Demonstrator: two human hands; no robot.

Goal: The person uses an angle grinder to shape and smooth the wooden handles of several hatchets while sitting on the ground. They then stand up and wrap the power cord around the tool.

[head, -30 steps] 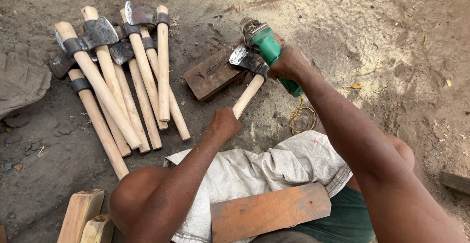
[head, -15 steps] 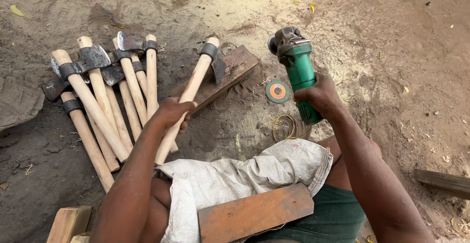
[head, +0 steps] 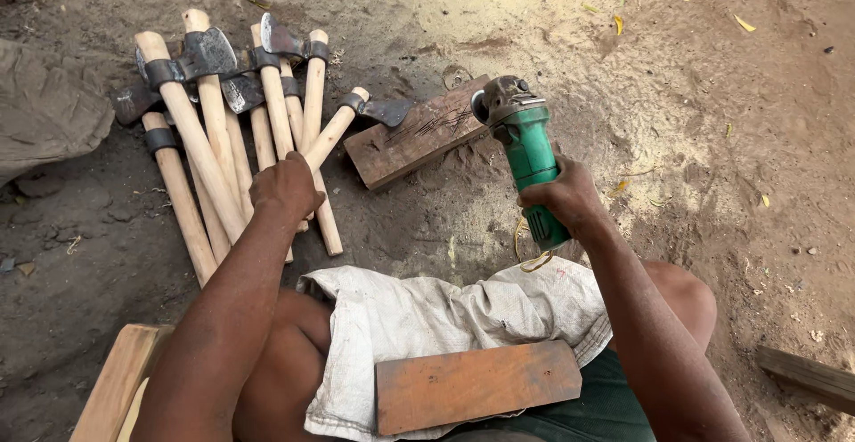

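My left hand (head: 287, 187) grips the wooden handle of an axe (head: 343, 123) whose dark metal head lies just left of a flat wooden block (head: 419, 135) on the ground. The axe rests against a pile of several other axes (head: 214, 95) with pale wooden handles and grey heads. My right hand (head: 563, 197) holds a green angle grinder (head: 525, 148) upright, its metal head above the right end of the block.
A whitish woven sack (head: 445, 317) covers my lap with a reddish wooden board (head: 476, 386) on it. A yellow cord (head: 530, 251) loops below the grinder. Wooden pieces (head: 116, 380) lie at bottom left, a plank (head: 806, 375) at right, and a grey cloth (head: 44, 108) at left on sandy ground.
My left hand has carried the axe leftward from the block down onto the pile. The right hand has lifted the grinder away and holds it over the block's right end.
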